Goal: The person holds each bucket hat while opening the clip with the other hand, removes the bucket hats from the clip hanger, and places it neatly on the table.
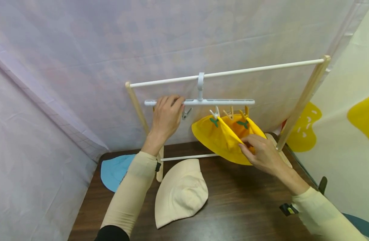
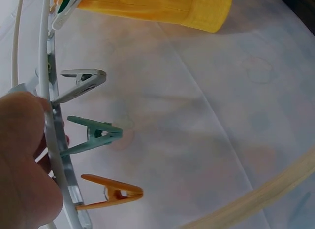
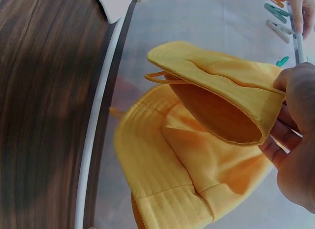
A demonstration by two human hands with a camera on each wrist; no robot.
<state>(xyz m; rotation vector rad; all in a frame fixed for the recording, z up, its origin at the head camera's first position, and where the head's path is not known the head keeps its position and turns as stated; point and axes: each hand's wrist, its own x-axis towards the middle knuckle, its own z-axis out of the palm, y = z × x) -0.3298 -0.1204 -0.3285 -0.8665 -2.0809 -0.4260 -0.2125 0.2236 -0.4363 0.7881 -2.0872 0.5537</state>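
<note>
A yellow bucket hat point(image 1: 223, 139) hangs by its brim from pegs on a white clip hanger point(image 1: 220, 101), which hooks over the rail of a wooden drying rack point(image 1: 262, 69). My left hand point(image 1: 167, 115) grips the hanger's left end. In the left wrist view its fingers point(image 2: 22, 155) wrap the bar beside a grey peg point(image 2: 81, 81), a green peg point(image 2: 93, 135) and an orange peg point(image 2: 110, 193). My right hand point(image 1: 259, 152) pinches the hat's brim from below. The right wrist view shows the hat point(image 3: 197, 140) held at the brim's edge by that hand point(image 3: 295, 140).
A beige hat point(image 1: 179, 194) lies on the dark wooden table point(image 1: 247, 207) in front of the rack. A blue hat point(image 1: 115, 170) lies at the table's left edge. White sheeting hangs behind and to the left. A screen with yellow shapes point(image 1: 304, 129) stands at right.
</note>
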